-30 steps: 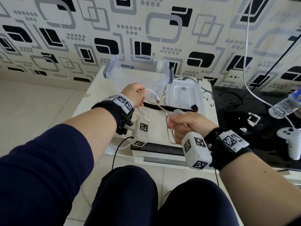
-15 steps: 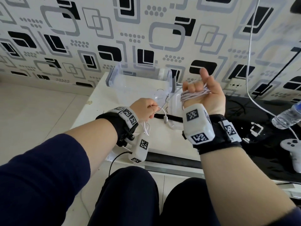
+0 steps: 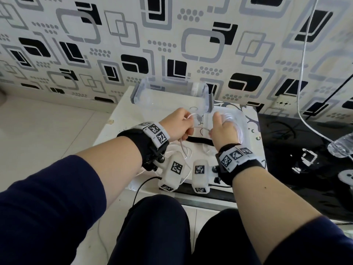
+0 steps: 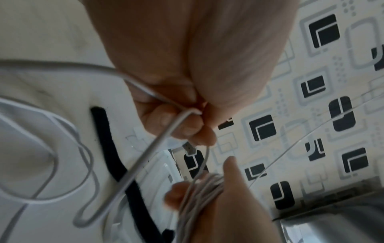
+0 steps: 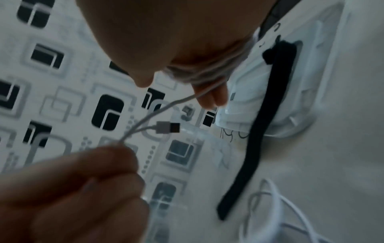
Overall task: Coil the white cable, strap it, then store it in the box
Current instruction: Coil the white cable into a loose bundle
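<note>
1. Left hand (image 3: 178, 124) pinches the thin white cable (image 4: 158, 141) just before the clear plastic box (image 3: 170, 96)
2. Right hand (image 3: 225, 129) carries the coils wound around its fingers, partly hidden
3. Black fabric strap (image 5: 264, 125) lies below both hands; plug blurred

**Around the white tabletop**

Behind: wall (image 3: 133, 35) with black and grey square pattern, wall socket (image 3: 282, 104) at right. Right side: glossy black surface (image 3: 298, 150), 1 plastic water bottle (image 3: 342, 148) lying on it, 1 white game controller (image 3: 346, 177) at the edge. Left: pale floor tiles (image 3: 47, 131).
</note>
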